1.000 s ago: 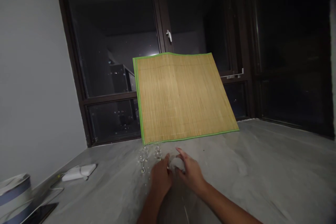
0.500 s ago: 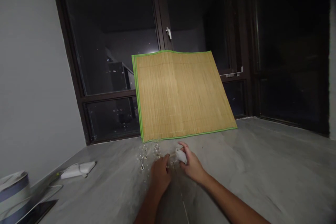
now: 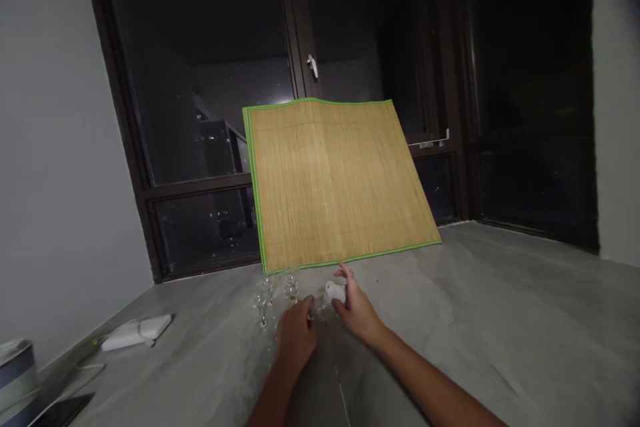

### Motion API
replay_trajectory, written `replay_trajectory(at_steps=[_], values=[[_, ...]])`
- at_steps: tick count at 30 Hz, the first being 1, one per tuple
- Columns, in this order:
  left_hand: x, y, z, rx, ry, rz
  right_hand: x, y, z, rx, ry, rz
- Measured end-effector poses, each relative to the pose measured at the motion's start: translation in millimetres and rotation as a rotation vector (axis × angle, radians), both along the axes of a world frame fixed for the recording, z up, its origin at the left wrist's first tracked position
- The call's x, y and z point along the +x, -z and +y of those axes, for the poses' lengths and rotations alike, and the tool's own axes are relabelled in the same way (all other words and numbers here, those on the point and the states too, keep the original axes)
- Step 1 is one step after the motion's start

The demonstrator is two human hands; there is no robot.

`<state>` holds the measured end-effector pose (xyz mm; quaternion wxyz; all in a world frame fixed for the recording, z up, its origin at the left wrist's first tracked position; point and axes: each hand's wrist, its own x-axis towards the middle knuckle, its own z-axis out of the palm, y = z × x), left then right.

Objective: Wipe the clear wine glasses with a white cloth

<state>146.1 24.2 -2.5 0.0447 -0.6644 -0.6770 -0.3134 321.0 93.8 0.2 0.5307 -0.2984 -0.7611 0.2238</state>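
My left hand (image 3: 298, 328) is closed around a small clear glass (image 3: 318, 311), partly hidden by the fingers and faint against the grey surface. To its right, my right hand (image 3: 359, 310) grips a crumpled white cloth or tissue (image 3: 335, 292) between thumb and fingers, with the index finger raised. The cloth is close beside the glass; whether they touch I cannot tell. Left of my left hand stand several small stemmed glasses, among them a front glass (image 3: 263, 307) and one nearer the mat (image 3: 291, 287).
A bamboo mat (image 3: 340, 180) with green edging leans against the dark window (image 3: 200, 80) behind the glasses. On the left of the grey stone surface (image 3: 480, 333) lie a white power strip or adapter (image 3: 137, 332) with a cable and a round tin-like container (image 3: 17, 380).
The view has shifted slightly, so everything sits a little further left. The cloth has turned slightly in my right hand. Both hands keep their hold.
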Motion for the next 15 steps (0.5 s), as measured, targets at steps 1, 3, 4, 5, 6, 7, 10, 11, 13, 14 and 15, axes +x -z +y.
replay_trajectory(at_steps=[1,3,4,5,6,7,10,11,13,14,15], values=[[0,0.1,0,-0.002,0.006,-0.002,0,-0.7,0,-0.005,0.008,-0.03],[-1,0.3,0,-0.004,0.014,-0.005,2,-2.2,1,-0.025,0.012,-0.114],[-1,0.5,1,-0.003,0.011,-0.005,2,-3.0,1,-0.032,0.028,-0.148],[-1,0.5,1,-0.004,0.005,-0.003,2,-3.6,1,-0.037,0.055,-0.171],[-1,0.4,1,-0.004,-0.001,0.001,2,-4.3,0,-0.039,0.086,-0.182],[-1,0.1,1,-0.005,-0.008,0.005,2,-4.8,-1,-0.04,0.115,-0.183],[2,-1.5,1,-0.022,-0.03,0.017,1,-5.8,-5,-0.042,0.087,-0.181],[3,-2.2,0,-0.032,-0.033,0.023,1,-6.1,-7,-0.039,0.042,-0.179],[4,-3.9,0,-0.051,-0.032,0.039,2,-6.3,-10,-0.024,-0.066,-0.171],[4,-4.7,-1,-0.056,-0.031,0.05,2,-6.3,-11,-0.012,-0.115,-0.166],[4,-5.5,-1,-0.056,-0.033,0.058,2,-6.1,-12,-0.003,-0.155,-0.163]])
